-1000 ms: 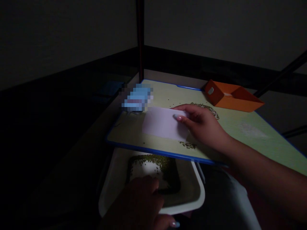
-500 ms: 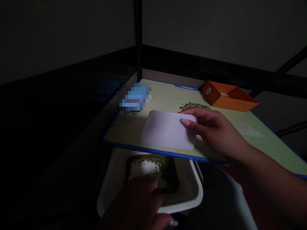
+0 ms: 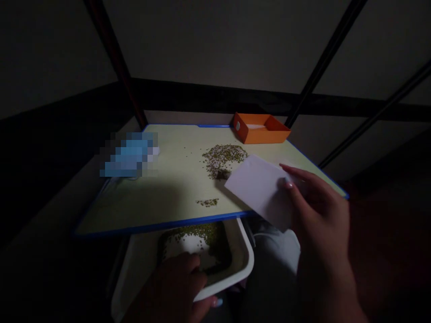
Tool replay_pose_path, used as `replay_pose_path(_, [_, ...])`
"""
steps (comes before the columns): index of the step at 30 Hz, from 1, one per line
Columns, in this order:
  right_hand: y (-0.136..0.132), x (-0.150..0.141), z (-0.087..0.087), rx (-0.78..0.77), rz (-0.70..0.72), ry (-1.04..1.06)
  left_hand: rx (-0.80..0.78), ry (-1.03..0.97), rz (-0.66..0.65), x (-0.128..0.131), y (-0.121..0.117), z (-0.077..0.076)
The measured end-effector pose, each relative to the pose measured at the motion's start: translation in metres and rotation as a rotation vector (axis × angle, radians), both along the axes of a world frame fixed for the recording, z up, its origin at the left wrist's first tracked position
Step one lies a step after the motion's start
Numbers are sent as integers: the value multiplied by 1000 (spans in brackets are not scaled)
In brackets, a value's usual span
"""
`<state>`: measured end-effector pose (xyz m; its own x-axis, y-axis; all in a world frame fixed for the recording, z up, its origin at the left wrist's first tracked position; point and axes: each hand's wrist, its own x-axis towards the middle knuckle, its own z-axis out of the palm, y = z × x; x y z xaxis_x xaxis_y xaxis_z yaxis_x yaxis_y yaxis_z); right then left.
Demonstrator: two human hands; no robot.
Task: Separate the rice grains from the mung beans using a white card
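Observation:
My right hand (image 3: 319, 202) pinches a white card (image 3: 259, 186) between thumb and fingers, holding it tilted over the board's near right part. The card's lower left corner is close to a pile of small green-brown seeds (image 3: 229, 154). A short line of seeds (image 3: 208, 202) lies nearer the board's front edge. My left hand (image 3: 175, 282) is closed on the near rim of a white tray (image 3: 247, 262), thumb outside and fingers over the inside. More seeds (image 3: 218, 242) lie along the tray's far and right sides. The board hides the tray's far edge.
The pale yellow board (image 3: 161, 188) has a blue edge and overhangs the tray. An orange box (image 3: 269, 136) with something white inside stands at its back right. A pixelated light-blue object (image 3: 129, 154) lies at the left. Dark walls and posts close in behind.
My right hand has moved the card right and tilted it, uncovering the seed pile and the short line of seeds. The view has turned right. My left hand keeps its hold on the tray.

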<state>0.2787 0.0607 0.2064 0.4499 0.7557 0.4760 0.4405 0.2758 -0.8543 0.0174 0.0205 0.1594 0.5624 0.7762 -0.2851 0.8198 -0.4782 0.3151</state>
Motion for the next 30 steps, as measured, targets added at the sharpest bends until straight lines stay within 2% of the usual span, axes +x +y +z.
replay_pose_path(4, [25, 14, -13, -68, 159, 80, 14, 33, -47, 21, 3, 15])
replay_pose_path(7, [36, 21, -20, -85, 247, 147, 22, 55, -79, 30, 5, 16])
replay_pose_path(17, [36, 1, -34, -54, 258, 135, 26, 79, -104, 37, 11, -2])
replay_pose_path(23, [41, 6, -36, -47, 278, 127, 69, 92, -83, 35, 6, -2])
replay_pose_path(30, [35, 19, -34, -73, 315, 114, 78, 88, -114, 29, 5, -1])
